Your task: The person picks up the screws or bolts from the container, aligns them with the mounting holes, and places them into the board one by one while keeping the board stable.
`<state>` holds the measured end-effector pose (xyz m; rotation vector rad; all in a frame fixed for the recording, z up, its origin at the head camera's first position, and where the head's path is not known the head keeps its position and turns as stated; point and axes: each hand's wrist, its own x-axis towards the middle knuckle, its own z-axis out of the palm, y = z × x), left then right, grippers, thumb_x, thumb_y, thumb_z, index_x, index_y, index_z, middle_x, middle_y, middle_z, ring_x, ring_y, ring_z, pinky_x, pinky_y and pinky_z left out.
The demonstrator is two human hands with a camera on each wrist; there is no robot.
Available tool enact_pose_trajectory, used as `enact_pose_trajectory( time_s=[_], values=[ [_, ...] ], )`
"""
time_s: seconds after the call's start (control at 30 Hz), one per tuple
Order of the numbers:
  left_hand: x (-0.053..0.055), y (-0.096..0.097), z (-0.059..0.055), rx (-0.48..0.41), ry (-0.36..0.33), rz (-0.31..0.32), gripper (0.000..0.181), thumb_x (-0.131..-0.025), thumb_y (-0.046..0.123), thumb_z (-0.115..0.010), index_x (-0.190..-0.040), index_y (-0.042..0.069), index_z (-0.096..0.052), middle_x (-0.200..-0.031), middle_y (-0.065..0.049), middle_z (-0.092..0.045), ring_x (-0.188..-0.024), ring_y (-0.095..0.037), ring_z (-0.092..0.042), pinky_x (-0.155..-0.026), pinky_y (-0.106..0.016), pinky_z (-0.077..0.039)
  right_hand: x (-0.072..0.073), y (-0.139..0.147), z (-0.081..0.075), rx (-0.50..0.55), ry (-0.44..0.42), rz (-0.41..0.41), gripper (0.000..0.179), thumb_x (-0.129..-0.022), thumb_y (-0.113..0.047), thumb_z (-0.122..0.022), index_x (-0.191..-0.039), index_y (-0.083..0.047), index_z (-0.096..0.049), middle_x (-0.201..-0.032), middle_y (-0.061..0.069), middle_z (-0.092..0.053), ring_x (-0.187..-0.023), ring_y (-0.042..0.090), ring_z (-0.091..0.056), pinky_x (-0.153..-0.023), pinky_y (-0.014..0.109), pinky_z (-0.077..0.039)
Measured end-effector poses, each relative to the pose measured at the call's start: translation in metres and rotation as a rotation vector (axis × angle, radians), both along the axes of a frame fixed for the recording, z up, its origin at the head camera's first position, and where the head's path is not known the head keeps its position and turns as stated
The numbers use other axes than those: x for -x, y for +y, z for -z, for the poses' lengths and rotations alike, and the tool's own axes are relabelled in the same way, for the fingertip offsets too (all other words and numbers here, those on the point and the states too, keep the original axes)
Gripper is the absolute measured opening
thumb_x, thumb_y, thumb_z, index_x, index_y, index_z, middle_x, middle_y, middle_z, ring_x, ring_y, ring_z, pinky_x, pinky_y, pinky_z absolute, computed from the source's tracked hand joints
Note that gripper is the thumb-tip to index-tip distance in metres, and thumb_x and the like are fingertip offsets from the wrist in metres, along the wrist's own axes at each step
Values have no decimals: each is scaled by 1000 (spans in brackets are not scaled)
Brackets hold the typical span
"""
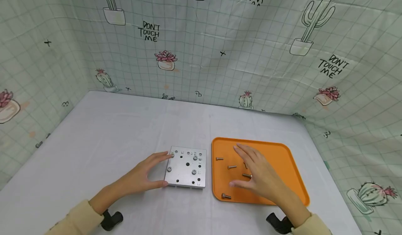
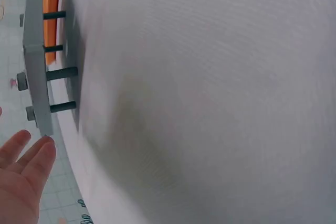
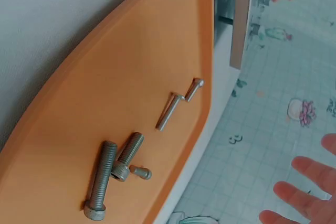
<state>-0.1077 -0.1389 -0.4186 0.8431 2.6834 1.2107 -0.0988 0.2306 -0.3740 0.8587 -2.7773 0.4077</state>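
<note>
A square metal plate (image 1: 183, 175) with several holes stands raised off the table on bolts whose dark shanks (image 2: 62, 73) stick out beneath it. Socket-head bolts (image 1: 194, 171) sit in its top face. My left hand (image 1: 147, 174) is at the plate's left side, thumb and fingers spread, fingertips at its edge; whether they touch cannot be told. Over the orange tray (image 1: 279, 158) hovers my right hand (image 1: 259, 177), fingers apart and holding nothing. Several loose bolts of different sizes lie in the tray, among them a long bolt (image 3: 101, 179) and a short thick bolt (image 3: 129, 153).
A white cloth covers the table (image 1: 125, 123). Behind and on both sides rises a grid-patterned curtain (image 1: 201, 36) printed with cacti. The tray stands just right of the plate, with a narrow gap between them.
</note>
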Motion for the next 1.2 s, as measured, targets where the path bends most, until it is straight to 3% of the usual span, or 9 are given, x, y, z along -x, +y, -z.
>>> enact_pose_trajectory(
  time_s=[0.3,0.53,0.7,0.87,1.03,1.2],
  values=[
    [3,0,14,-86,-36,20,64,-77,26,-75,-133,10,-50,-140,-12,-45,-127,-32,-45,-103,-43,-44,6,9,0,85,-72,80,87,-72,-47,-75,-141,-11,-38,-140,10,-43,-124,32,-43,-98,56,-45],
    [5,2,19,-106,-75,41,61,-81,26,-72,-134,8,-49,-138,-16,-45,-126,-36,-44,-105,-42,-43,10,20,6,137,-145,150,70,-77,-42,-73,-135,-11,-47,-136,9,-46,-123,31,-44,-97,56,-45],
    [5,3,22,-126,-106,34,62,-80,24,-73,-134,8,-49,-138,-13,-45,-128,-33,-43,-108,-35,-41,11,32,12,177,-235,223,59,-80,-40,-71,-128,-10,-53,-133,10,-48,-122,32,-43,-97,56,-43],
    [5,2,23,-140,-98,39,61,-80,23,-73,-134,6,-49,-137,-14,-46,-128,-33,-43,-108,-28,-40,10,47,22,227,-251,240,47,-80,-28,-73,-121,-7,-58,-123,10,-54,-117,31,-46,-95,54,-45],
    [4,1,22,-122,-123,23,62,-80,24,-73,-134,8,-48,-138,-11,-46,-129,-28,-43,-108,-20,-38,7,61,33,260,-229,243,39,-80,-19,-73,-114,-4,-62,-110,7,-60,-99,25,-53,-84,45,-51],
    [4,1,22,-117,-138,18,62,-80,25,-73,-135,8,-47,-138,-11,-46,-130,-27,-42,-109,-18,-36,4,73,42,316,-255,263,34,-80,-16,-73,-110,-3,-64,-100,5,-62,-86,19,-57,-72,28,-55]
  ],
)
